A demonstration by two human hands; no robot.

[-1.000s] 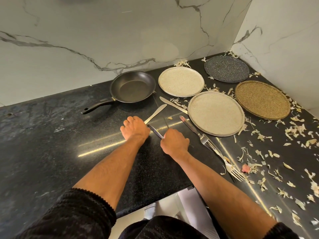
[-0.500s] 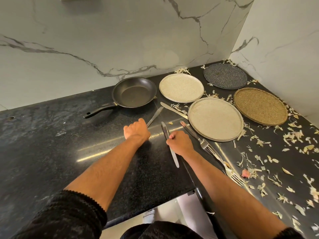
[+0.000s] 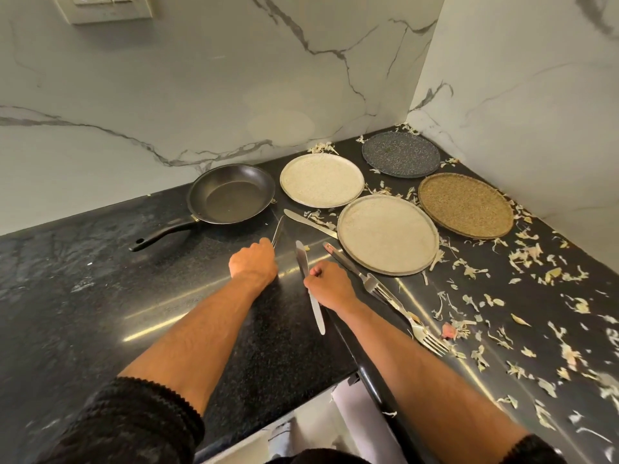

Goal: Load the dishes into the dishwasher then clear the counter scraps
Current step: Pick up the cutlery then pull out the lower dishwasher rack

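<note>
Palm-down, the right hand (image 3: 330, 285) has its grip curled round a knife (image 3: 310, 289), left hand (image 3: 253, 262) pinching another knife (image 3: 277, 231).

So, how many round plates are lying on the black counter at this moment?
4. A cream speckled round plate beside the black frying pan, a dark grey round plate in the corner, a brown round plate by the right wall, and a beige round plate nearest.

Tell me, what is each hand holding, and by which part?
The right hand grips a butter knife around its middle. The left hand grips another knife by one end; which end is hidden.
</note>
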